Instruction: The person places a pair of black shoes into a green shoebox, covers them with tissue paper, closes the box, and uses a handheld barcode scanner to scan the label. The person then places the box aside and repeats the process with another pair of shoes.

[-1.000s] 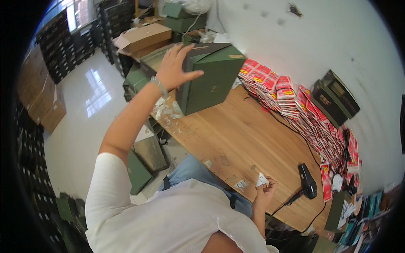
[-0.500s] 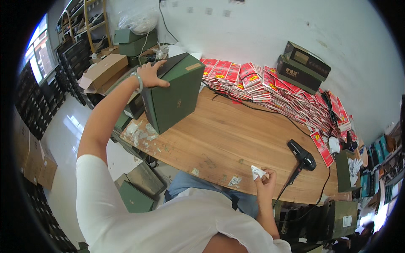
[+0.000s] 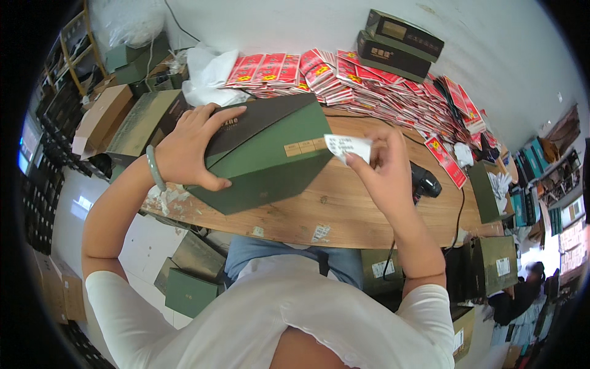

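Observation:
My left hand, with a pale green bangle on the wrist, grips the left end of a dark green box that lies tilted on the wooden table. My right hand pinches a small white printed label just above the box's right end. The label hangs close to a tan sticker on the box's side.
Rows of red packets line the table's far edge, with two dark boxes stacked behind. A black heat gun with its cord lies right of my hand. Green and brown cartons stand left; more green boxes sit below the table.
My left hand pulled the green box from the table's far left corner to the middle and laid it over. My right hand rose from the near edge with the label to the box.

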Demonstrator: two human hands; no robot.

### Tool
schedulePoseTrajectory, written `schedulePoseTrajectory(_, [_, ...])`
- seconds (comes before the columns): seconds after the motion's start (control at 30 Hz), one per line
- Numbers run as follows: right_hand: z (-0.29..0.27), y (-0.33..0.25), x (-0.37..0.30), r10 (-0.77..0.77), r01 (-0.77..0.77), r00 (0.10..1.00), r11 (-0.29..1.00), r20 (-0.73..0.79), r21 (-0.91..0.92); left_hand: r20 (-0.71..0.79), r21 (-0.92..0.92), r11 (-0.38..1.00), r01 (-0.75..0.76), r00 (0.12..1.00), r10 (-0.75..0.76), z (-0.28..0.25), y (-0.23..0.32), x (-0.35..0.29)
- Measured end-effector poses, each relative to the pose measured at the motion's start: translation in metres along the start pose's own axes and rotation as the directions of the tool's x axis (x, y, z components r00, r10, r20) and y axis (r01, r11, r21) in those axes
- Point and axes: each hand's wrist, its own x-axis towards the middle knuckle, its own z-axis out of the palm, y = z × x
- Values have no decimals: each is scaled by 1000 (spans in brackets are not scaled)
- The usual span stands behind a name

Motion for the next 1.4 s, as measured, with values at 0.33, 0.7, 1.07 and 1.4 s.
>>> schedulePoseTrajectory(0.33, [2, -11, 34, 11, 26, 977, 985, 212, -169, 185, 64, 976, -208, 964, 194, 9, 11, 40])
schedulePoseTrajectory(0.7, [8, -20, 56, 132, -64, 940, 974, 315, -217, -75, -91, 872, -481, 876, 476, 28, 34, 79])
schedulePoseTrajectory(1.07, [2, -18, 58, 193, -121, 920, 967, 340, -222, -59, -138, 861, -489, 872, 485, 28, 32, 80])
schedulePoseTrajectory(1.4, [3, -13, 60, 179, -88, 921, 961, 347, -261, -2, -192, 850, -490, 866, 499, 26, 32, 79])
